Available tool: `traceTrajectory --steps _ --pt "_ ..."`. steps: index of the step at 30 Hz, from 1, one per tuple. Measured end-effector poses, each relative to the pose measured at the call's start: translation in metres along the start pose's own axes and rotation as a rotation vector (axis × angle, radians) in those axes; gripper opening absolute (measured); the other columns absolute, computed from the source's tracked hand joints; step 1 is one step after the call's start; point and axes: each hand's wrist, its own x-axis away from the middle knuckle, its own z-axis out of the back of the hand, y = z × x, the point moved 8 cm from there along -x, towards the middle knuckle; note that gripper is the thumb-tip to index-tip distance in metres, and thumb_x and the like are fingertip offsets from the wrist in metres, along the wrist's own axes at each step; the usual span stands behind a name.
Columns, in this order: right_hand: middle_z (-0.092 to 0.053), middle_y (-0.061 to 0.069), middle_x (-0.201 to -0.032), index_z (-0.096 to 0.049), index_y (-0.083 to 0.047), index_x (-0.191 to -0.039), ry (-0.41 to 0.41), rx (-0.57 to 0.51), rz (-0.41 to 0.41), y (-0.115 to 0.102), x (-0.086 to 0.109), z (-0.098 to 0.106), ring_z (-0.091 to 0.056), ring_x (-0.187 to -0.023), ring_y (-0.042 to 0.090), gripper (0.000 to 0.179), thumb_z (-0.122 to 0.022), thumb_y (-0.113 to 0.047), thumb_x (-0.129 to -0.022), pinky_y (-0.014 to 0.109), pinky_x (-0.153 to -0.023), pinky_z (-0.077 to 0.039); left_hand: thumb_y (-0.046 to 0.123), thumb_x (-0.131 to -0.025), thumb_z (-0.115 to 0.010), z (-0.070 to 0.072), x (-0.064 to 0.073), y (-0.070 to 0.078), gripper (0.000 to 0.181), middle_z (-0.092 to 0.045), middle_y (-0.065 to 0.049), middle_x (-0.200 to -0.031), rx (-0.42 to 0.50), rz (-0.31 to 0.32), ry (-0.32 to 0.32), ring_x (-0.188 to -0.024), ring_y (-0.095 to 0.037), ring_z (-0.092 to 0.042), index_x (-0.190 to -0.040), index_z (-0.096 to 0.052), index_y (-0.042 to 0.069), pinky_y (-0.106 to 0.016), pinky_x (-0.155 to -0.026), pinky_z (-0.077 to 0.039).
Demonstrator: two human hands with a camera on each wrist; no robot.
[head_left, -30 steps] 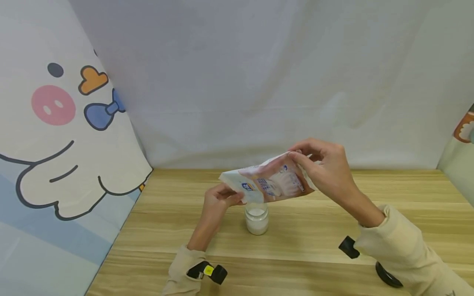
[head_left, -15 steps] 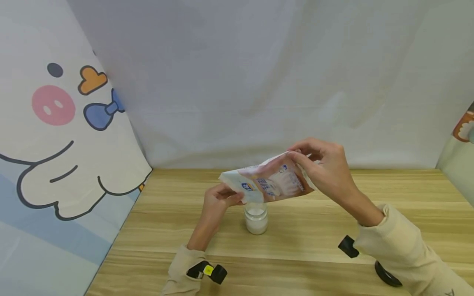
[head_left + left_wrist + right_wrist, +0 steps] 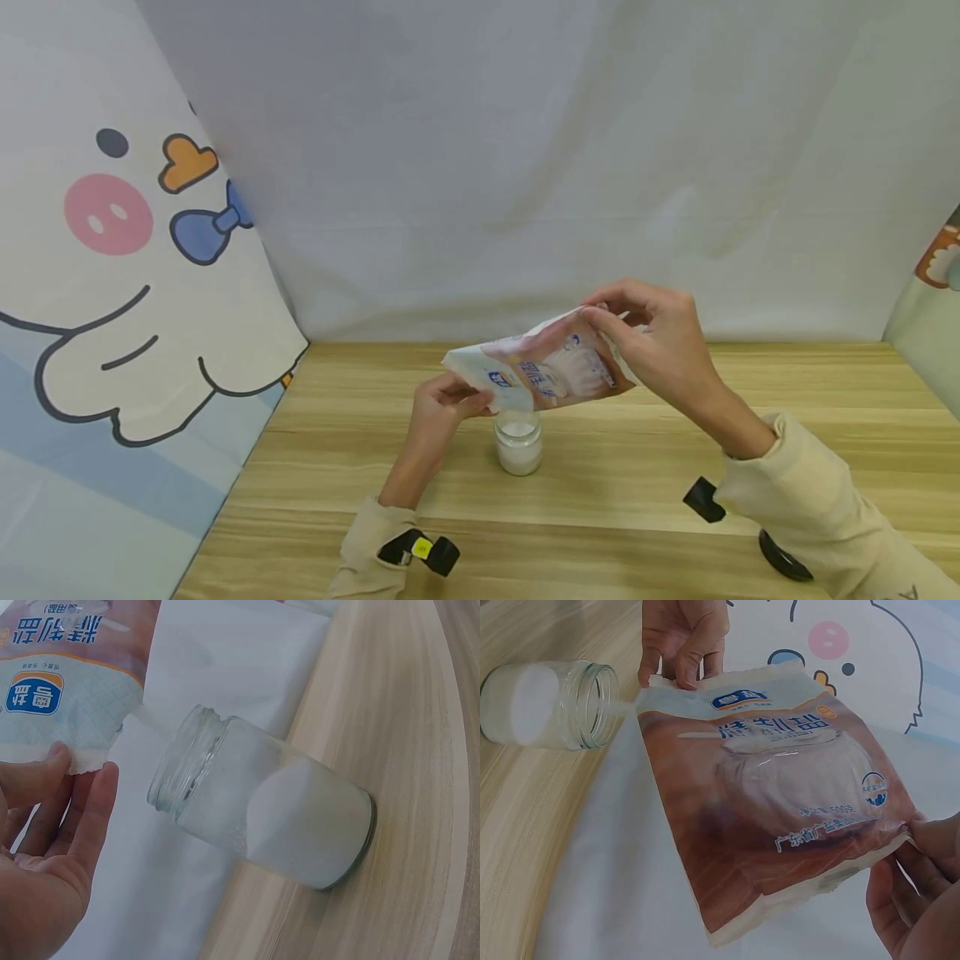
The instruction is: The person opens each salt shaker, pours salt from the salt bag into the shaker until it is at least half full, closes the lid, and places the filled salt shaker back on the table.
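Note:
A pink and pale blue salt bag (image 3: pixel 566 367) is tilted above an open glass jar (image 3: pixel 519 450). My left hand (image 3: pixel 442 408) pinches the bag's lower, pale blue end between thumb and fingers. At the raised end, my right hand (image 3: pixel 660 333) grips the bag's edge. In the left wrist view, a thin white stream of salt (image 3: pixel 146 718) runs from the bag's corner toward the jar's mouth. White salt (image 3: pixel 311 821) lies heaped inside the jar, higher toward one side. The right wrist view shows the bag's printed front (image 3: pixel 772 787), with the jar's threaded neck (image 3: pixel 598 705) beside its corner.
The jar stands on a wood-grain table (image 3: pixel 600 517). A white cloth backdrop (image 3: pixel 562 167) hangs behind it, and a cartoon-printed sheet (image 3: pixel 187 333) borders the left side. A black curved object (image 3: pixel 783 557) lies partly under the right sleeve (image 3: pixel 810 492).

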Motion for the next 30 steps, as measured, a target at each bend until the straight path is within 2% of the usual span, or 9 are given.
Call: traceTrajectory --steps 30 --pt "-0.069 0.002 -0.08 -0.072 -0.004 -0.089 0.008 -0.003 -0.003 0.0039 0.0003 -0.0008 -0.06 -0.068 0.009 0.005 -0.068 -0.003 -0.086 0.016 -0.061 -0.052 -0.004 -0.082 -0.069 0.0002 0.0 -0.0031 0.022 -0.068 -0.013 -0.09 0.006 0.003 0.004 -0.075 -0.02 -0.067 -0.101 -0.063 -0.013 -0.04 -0.071 -0.06"
